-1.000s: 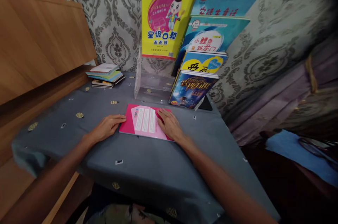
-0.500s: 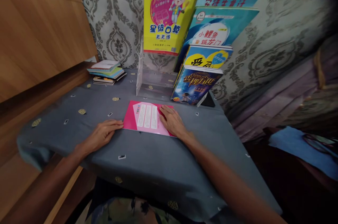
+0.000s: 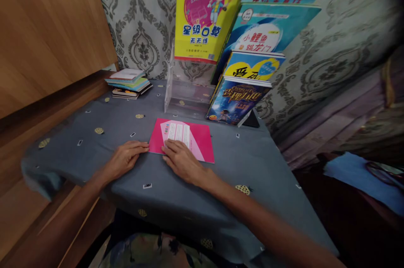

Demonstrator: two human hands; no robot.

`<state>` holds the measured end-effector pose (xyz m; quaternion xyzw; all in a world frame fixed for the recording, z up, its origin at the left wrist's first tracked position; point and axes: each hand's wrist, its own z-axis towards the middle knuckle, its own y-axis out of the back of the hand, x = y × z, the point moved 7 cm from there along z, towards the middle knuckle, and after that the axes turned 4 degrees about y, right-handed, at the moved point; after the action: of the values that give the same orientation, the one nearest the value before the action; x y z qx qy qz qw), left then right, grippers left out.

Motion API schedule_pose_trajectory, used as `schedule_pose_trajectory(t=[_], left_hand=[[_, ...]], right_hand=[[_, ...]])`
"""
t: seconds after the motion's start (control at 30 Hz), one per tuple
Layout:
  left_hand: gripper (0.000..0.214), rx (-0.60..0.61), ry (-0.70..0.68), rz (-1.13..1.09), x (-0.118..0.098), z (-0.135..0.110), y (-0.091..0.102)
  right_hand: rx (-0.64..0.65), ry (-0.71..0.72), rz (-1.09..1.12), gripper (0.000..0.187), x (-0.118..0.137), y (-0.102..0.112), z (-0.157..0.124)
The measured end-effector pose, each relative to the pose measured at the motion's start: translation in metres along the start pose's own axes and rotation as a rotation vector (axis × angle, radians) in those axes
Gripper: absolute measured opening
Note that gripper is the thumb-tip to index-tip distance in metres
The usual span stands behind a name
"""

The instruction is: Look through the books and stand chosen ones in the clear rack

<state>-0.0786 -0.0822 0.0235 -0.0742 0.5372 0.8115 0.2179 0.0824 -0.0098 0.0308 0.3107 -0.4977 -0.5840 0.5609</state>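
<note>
A pink booklet (image 3: 202, 133) with white text panels lies flat on the cloth-covered table, a little tilted in my view. My right hand (image 3: 181, 160) rests palm down on its near middle part, fingers extended over the lower ends of the panels. At the booklet's left edge is my left hand (image 3: 129, 156), its fingers stretched out side by side and their tips touching the near left corner. The left thumb is tucked below the fingers.
Behind the booklet stands a clear acrylic rack (image 3: 186, 108) with a yellow workbook (image 3: 202, 45) in it. To its right, a blue storybook (image 3: 236, 102) fronts several tiered books. A stack of books (image 3: 128, 85) sits at the back left, beside a wooden cabinet (image 3: 53, 36).
My right hand has slid left and toward me, from the booklet's right side to its near middle. The left hand stays at the left edge. The view has shifted slightly.
</note>
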Motion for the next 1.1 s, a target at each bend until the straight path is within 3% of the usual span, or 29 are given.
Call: schedule_pose_trajectory(t=[0.13,0.3,0.73,1.1], left_hand=[[0.036,-0.02,-0.018,0.017,-0.001,0.0,0.0],[0.036,-0.02,-0.026,0.043,-0.004,0.0,0.001],[0.034,-0.06,-0.057,0.054,-0.007,0.001,0.004],[0.036,-0.048,-0.016,0.033,-0.003,-0.001,0.004]], right_hand=[[0.009,0.053,-0.021,0.038,0.03,-0.011,0.011],[0.046,0.053,-0.064,0.041,0.038,-0.014,0.016],[0.032,-0.034,-0.077,0.033,0.022,0.008,-0.021],[-0.037,-0.153,-0.152,0.029,-0.003,0.028,-0.072]])
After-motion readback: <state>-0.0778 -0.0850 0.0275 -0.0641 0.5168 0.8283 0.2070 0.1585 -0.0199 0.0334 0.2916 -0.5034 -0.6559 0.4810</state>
